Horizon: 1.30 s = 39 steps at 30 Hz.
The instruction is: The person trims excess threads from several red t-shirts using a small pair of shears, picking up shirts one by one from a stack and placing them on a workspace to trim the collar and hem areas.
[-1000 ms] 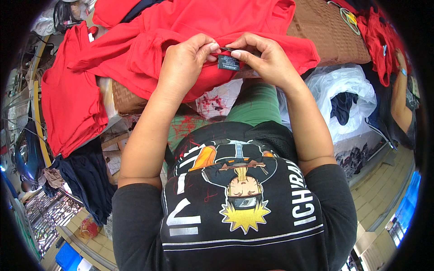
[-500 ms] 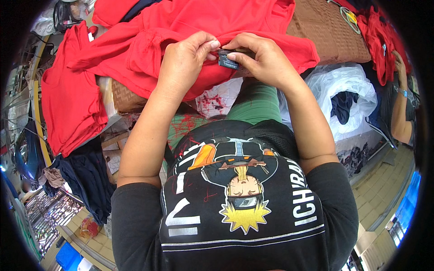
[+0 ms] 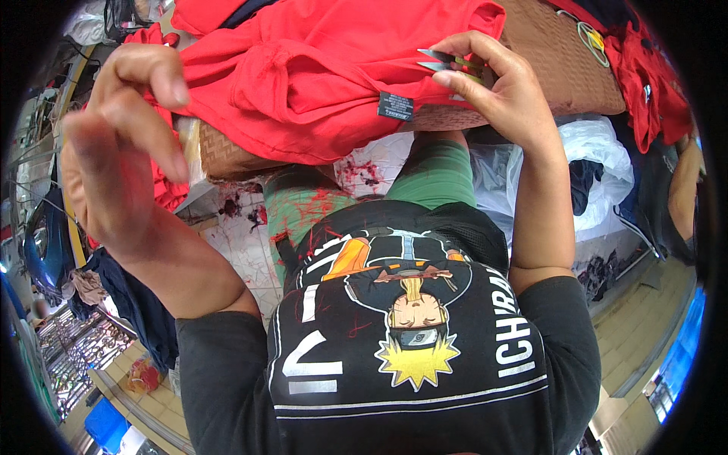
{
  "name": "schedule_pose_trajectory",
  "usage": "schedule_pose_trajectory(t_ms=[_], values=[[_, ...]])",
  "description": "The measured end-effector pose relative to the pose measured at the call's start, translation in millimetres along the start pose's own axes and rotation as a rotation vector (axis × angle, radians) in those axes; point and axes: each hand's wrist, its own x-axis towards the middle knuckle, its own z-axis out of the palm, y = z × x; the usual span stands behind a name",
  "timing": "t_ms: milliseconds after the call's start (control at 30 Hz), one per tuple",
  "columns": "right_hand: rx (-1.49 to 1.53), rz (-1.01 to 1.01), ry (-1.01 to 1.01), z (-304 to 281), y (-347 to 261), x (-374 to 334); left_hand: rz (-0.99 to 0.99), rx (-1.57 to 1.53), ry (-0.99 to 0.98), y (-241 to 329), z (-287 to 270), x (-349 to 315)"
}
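Note:
A red garment [image 3: 303, 83] lies over the padded brown work surface in front of me, its near edge hanging over the side. A small dark label [image 3: 396, 106] shows at that edge. My right hand [image 3: 504, 91] is closed around a pair of thread snips [image 3: 455, 64], whose two pointed blades are apart and aim left over the red cloth. My left hand [image 3: 125, 144] is lifted at the left, touching nothing I can see. Its fingers are spread and partly curled, a little blurred by motion, and it covers part of the red cloth behind it.
The brown padded surface [image 3: 553, 61] reaches right, with a pale cord [image 3: 591, 42] on it. Beyond hangs more red cloth [image 3: 644, 83]. A clear plastic bag [image 3: 607, 167] with dark cloth stands at the right, near another person's arm [image 3: 682, 186]. Red thread scraps litter my green trousers [image 3: 303, 201].
My hands were together at the label and have parted. The left swung left and toward me; the right moved right with the snips, their blades now in sight. The label hangs free of my fingers.

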Motion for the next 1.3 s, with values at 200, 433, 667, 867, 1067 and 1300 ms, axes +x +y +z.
schedule_pose_trajectory(t_ms=[200, 433, 667, 867, 1067, 1300], values=[[-0.184, 0.049, -0.136, 37, 11, -9, -0.642, 0.482, 0.284, -79, 24, -23], [0.171, 0.213, 0.439, -21, 27, 15, -0.538, -0.155, 0.414, -80, 54, -5], [-0.017, 0.249, 0.472, -65, 23, 41, -0.546, -0.351, 0.361, -81, 95, 3], [-0.039, 0.154, 0.321, -55, 92, 30, -0.792, -0.321, 0.202, -117, 127, -38], [0.142, 0.399, 0.023, 5, 34, 9, -0.717, -0.082, 0.262, -111, 123, -31], [0.098, 0.471, -0.028, 47, 31, 13, -0.156, 0.533, 0.115, -64, 126, 4]])
